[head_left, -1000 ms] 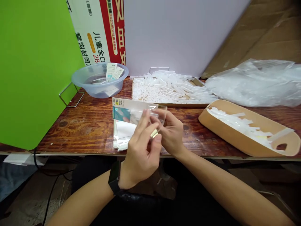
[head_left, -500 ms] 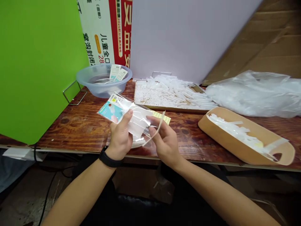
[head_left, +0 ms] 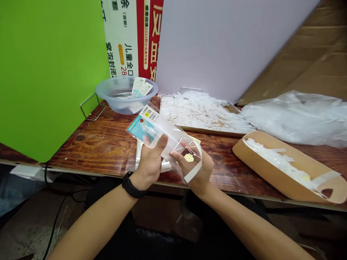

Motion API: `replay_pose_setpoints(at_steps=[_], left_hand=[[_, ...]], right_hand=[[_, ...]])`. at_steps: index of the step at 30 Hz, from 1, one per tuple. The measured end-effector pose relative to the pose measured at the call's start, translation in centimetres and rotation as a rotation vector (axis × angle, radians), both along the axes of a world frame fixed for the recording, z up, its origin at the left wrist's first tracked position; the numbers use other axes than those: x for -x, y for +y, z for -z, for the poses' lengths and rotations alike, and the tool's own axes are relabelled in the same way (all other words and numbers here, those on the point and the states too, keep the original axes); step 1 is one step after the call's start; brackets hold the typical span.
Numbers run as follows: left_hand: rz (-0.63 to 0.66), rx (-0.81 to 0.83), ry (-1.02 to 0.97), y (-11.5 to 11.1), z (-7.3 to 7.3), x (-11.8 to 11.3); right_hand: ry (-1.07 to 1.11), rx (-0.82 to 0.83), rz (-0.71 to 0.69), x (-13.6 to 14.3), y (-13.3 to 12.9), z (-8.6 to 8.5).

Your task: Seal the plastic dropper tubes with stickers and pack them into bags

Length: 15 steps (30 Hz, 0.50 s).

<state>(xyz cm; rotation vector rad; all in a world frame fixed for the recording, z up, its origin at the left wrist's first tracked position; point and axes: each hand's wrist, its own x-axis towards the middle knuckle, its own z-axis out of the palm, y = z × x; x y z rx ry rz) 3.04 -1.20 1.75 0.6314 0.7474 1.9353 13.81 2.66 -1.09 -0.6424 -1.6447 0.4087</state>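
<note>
A clear plastic bag (head_left: 169,131) with a blue and white printed card (head_left: 148,124) inside is held over the table's front part. My left hand (head_left: 150,160) grips its left side, thumb on top. At the bag's right end, the fingers of my right hand (head_left: 196,166) are closed on the clear film. A white strip (head_left: 193,171) curves along that end, beside my right fingers. Below the bag, partly hidden, lie more clear packets (head_left: 138,151) and a yellow sticker sheet (head_left: 195,139).
A translucent blue basin (head_left: 108,94) holds carded packets. Behind the hands, a shallow tray (head_left: 211,130) is heaped with white plastic pieces. At the right are a tan bin (head_left: 260,168) of white strips and a large clear bag (head_left: 298,115). A green panel (head_left: 48,72) stands left.
The bag has turned and shows more of its card and film. My right fingers have moved into its end, and the white strip hangs lower. The view has shifted slightly left.
</note>
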Motion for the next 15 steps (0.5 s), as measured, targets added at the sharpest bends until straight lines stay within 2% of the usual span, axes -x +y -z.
replay_pose_setpoints(at_steps=[3,5,11,15], left_hand=[[-0.003,0.033,-0.045,0.06,0.09,-0.08],[-0.025,0.063,-0.093,0.13,-0.03,0.0],[-0.014,0.065,-0.163,-0.03,-0.27,-0.18],[0.049,0.038,-0.126,-0.32,-0.07,-0.66]], right_hand=[[-0.066,-0.12,0.044,-0.13,0.04,-0.15],[-0.111,-0.141,0.049,-0.21,-0.07,-0.02],[-0.026,-0.082,0.068,-0.07,0.16,0.81],[-0.025,-0.022,0.033,-0.24,0.76,0.01]])
